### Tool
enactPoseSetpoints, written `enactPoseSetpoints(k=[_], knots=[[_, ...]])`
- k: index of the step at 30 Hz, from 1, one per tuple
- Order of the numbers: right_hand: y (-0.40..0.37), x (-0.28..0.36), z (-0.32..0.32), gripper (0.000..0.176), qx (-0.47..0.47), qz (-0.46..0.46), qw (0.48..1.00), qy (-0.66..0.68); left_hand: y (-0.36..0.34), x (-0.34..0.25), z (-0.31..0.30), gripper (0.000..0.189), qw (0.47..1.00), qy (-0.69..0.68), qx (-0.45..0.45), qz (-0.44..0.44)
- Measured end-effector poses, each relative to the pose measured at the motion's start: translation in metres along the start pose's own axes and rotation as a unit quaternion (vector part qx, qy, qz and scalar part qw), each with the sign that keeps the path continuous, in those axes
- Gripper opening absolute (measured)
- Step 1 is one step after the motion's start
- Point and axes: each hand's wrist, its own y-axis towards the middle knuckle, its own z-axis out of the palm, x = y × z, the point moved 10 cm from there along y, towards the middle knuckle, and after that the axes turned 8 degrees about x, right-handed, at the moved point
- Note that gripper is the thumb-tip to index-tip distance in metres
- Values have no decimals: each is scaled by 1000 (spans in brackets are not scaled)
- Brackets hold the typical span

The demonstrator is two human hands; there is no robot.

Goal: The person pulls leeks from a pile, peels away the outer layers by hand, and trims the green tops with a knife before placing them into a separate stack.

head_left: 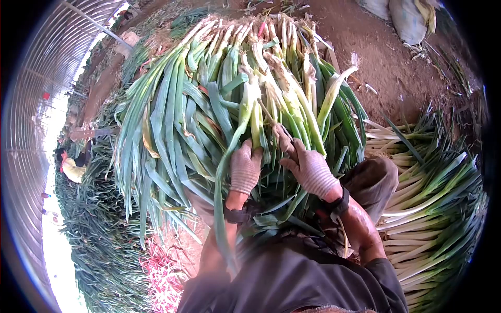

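Note:
A large heap of leeks (172, 109), with long green leaves and pale root ends pointing away from me, lies in front of my lap. My left hand (245, 169), in a striped knit glove, is closed around the leaf end of a pale leek (250, 99) on top of the heap. My right hand (310, 169), gloved alike, is closed beside several yellowish-green leeks (295, 94). A thin brownish piece (270, 116) sticks out ahead of its fingers; its kind cannot be made out. Both hands are near each other, above the leaves.
Cleaned white-stemmed leeks (412, 224) lie in a row on my right. A big pile of green leaves (99, 250) spreads along the left, near pink strips (164, 268). Sacks (407, 23) stand at the upper right on bare soil (360, 47). Another person (73, 168) is at far left.

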Motion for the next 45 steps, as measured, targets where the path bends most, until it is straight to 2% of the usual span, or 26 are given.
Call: enactPoseSetpoints(k=[2,3,10,12,14,15,19,22,23,25,27,28,30,31,32,34,35,38,39,41,43,44,45], knots=[[16,4,-4,48,-2,14,1000,-25,0,-1,-1,23,1000,25,-2,9],[22,8,-7,44,-16,-9,999,-28,-1,-3,-3,23,999,32,-11,16],[66,13,-18,46,-29,5,997,-77,-2,-1,-7,22,999,45,-8,24],[79,15,-25,49,2,53,999,-11,-3,0,-8,23,999,40,-15,33],[97,17,-27,50,-47,-1,995,-84,-4,0,-10,23,998,29,-27,52],[103,18,-30,52,-57,-16,996,-73,-3,2,-10,23,999,21,-19,44],[128,28,-39,49,-28,-29,997,-71,-5,6,-12,25,999,-15,-9,28],[113,31,-39,47,3,-52,998,-39,-5,2,-17,26,999,1,-19,37],[100,20,-37,43,-28,-28,998,-53,-5,-1,-19,26,999,15,-24,41],[63,22,-34,39,-23,-66,998,-6,-1,-8,-24,27,996,62,-26,51],[26,15,-27,43,6,-49,998,36,0,-10,-27,27,990,120,-46,64],[9,8,-20,46,40,-17,998,50,1,-18,-29,29,991,128,-22,27],[-22,4,-8,51,59,-11,994,89,5,-20,-26,30,986,165,-13,34],[-35,9,-7,53,60,-23,994,87,7,-20,-24,30,985,170,-5,22],[-48,5,-3,57,89,25,991,99,8,-21,-22,30,984,176,3,10],[-65,1,4,60,83,16,990,113,6,-21,-15,25,983,179,-18,22],[-70,-5,6,61,96,49,989,98,5,-26,-11,25,983,180,-14,21],[-64,-17,-9,61,50,53,989,128,0,-36,5,22,987,155,-2,31],[-63,-22,-13,59,47,92,987,124,-4,-42,10,22,988,144,-9,53],[-61,-25,-15,56,44,66,991,105,-6,-52,14,26,984,144,-40,95],[-59,-25,-19,53,18,38,995,85,5,-38,19,28,991,130,-3,34],[-56,-19,-28,55,-22,-8,984,179,12,-33,20,29,993,121,13,1],[-54,-25,-28,56,-3,32,984,176,17,-31,25,30,991,132,31,5]])
